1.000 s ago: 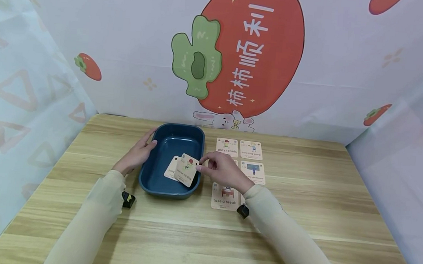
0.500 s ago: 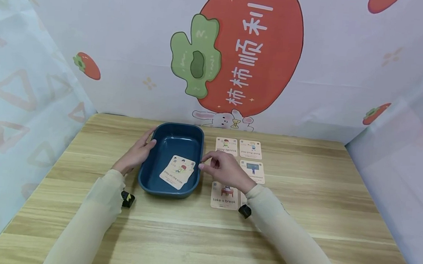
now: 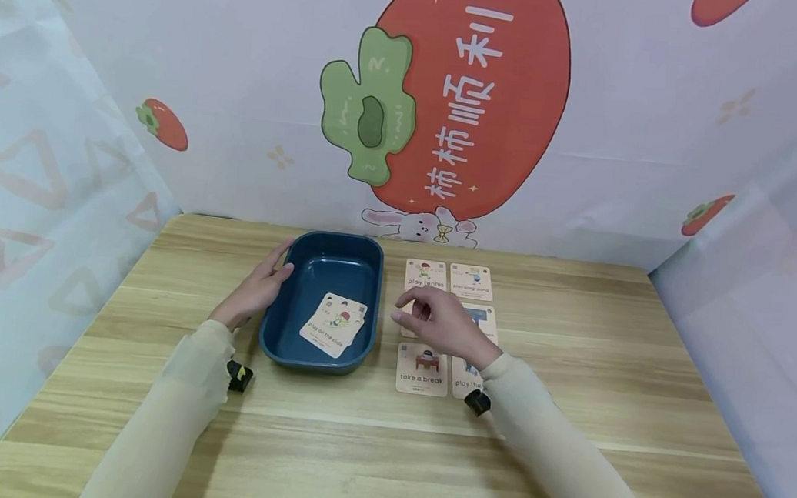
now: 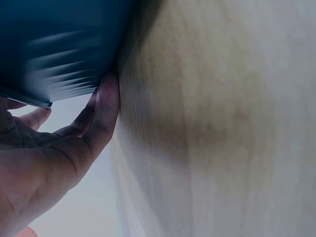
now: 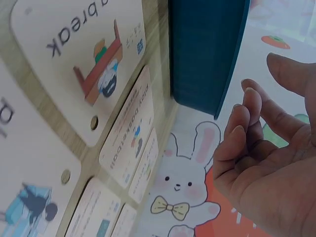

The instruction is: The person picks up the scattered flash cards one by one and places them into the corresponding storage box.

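Observation:
A dark blue plastic box stands on the table with a small pile of picture cards in it. The top card reads "play on the slide". My left hand rests against the box's left side, its fingers on the outer wall. To the right of the box, my right hand hovers over the laid-out cards, fingers loosely bent and holding nothing. Under it a "play basketball" card is mostly hidden in the head view. Nearer me lies the "take a break" card.
The cards form two columns right of the box, with "play tennis" and "play ping-pong" at the far end. A printed cloth backdrop rises behind the wooden table.
The "play on the slide" card has left my right fingers and now lies on the pile in the box. My right hand has moved right, away from the box; my left hand stays put.

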